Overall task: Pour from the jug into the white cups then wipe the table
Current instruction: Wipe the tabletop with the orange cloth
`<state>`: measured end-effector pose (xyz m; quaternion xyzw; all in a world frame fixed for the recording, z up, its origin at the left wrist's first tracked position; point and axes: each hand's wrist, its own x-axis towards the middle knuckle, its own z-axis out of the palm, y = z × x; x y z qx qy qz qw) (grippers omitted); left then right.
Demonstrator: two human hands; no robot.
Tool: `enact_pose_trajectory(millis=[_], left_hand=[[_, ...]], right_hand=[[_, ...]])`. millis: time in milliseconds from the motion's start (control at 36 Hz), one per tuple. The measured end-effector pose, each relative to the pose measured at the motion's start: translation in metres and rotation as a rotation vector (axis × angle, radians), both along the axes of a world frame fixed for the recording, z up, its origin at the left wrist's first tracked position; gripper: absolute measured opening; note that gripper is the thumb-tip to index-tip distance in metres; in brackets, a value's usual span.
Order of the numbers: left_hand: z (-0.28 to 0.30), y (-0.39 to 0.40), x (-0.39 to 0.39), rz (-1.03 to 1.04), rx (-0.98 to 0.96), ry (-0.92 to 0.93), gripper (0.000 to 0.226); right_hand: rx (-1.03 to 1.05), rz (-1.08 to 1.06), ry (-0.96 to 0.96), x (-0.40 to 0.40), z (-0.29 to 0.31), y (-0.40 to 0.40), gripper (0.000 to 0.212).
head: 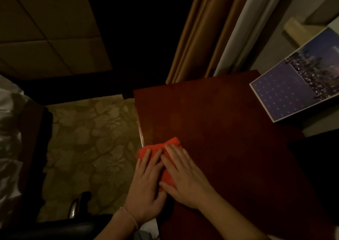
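A folded orange-red cloth [171,143] lies on the dark reddish-brown wooden table [220,129], close to its left edge. My left hand [146,186] and my right hand [185,181] both press flat on the cloth, side by side, fingers stretched forward. The hands cover most of the cloth; only its far end and a strip between them show. No jug and no white cups are in view.
A blue calendar [295,85] lies past the table's far right corner on a pale surface. Brown curtains [198,32] hang behind the table. Patterned floor [88,148] lies to the left, with a dark chair [64,227] at the lower left.
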<state>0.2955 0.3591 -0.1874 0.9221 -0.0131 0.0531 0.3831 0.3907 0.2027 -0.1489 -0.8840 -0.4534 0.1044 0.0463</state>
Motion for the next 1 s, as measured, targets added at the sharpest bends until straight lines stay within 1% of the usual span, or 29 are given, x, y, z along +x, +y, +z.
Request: enact_pose_trajectory(millis=[56,111,194,278,361,472,639,694,722,750,806,833,861,917,944,1000], left_hand=[[0.002,-0.001,0.008,0.031,-0.098,0.022,0.075],[-0.001,-0.002,0.017,0.071,-0.094,0.034,0.072],[-0.009,0.002,0.032,0.124,-0.039,0.024,0.065],[-0.013,0.017,0.053,0.096,0.037,0.015,0.064],[-0.013,0.035,0.078,0.062,0.110,0.023,0.063],[-0.011,0.060,0.115,0.031,0.186,0.048,0.065],[-0.006,0.091,0.180,0.054,0.280,0.035,0.067],[-0.005,0.097,0.196,0.083,0.248,0.016,0.067],[-0.005,0.100,0.202,0.124,0.201,0.000,0.066],[-0.007,0.104,0.205,0.191,0.140,-0.012,0.064],[-0.012,0.116,0.208,0.407,0.027,-0.013,0.063],[-0.015,0.122,0.207,0.515,-0.009,0.011,0.064],[-0.017,0.127,0.205,0.579,-0.048,0.067,0.066],[-0.020,0.131,0.202,0.564,-0.148,0.174,0.069],[-0.020,0.132,0.203,0.535,-0.194,0.186,0.067],[-0.019,0.134,0.207,0.528,-0.241,0.168,0.058]], right_hand=[[-0.022,-0.029,-0.039,0.001,-0.007,0.010,0.082],[-0.032,-0.066,-0.049,0.004,-0.014,0.016,0.079],[-0.008,-0.095,-0.073,0.014,-0.025,0.024,0.076],[0.034,-0.131,-0.065,0.031,-0.032,0.037,0.077],[0.044,-0.146,-0.028,0.055,-0.036,0.052,0.072],[0.069,-0.156,0.025,0.090,-0.033,0.073,0.071],[0.056,-0.166,0.018,0.153,-0.026,0.104,0.075],[0.044,-0.145,0.027,0.172,-0.024,0.110,0.077],[0.045,-0.136,0.027,0.179,-0.022,0.112,0.078],[0.048,-0.129,0.025,0.184,-0.021,0.113,0.078],[0.034,-0.127,0.010,0.187,-0.016,0.116,0.075],[0.012,-0.123,0.008,0.186,-0.014,0.117,0.074],[-0.003,-0.108,0.001,0.185,-0.012,0.120,0.073],[-0.002,-0.035,-0.009,0.182,-0.009,0.127,0.072],[0.006,0.012,-0.005,0.181,-0.008,0.130,0.071],[-0.002,0.067,0.024,0.181,-0.010,0.131,0.074]])
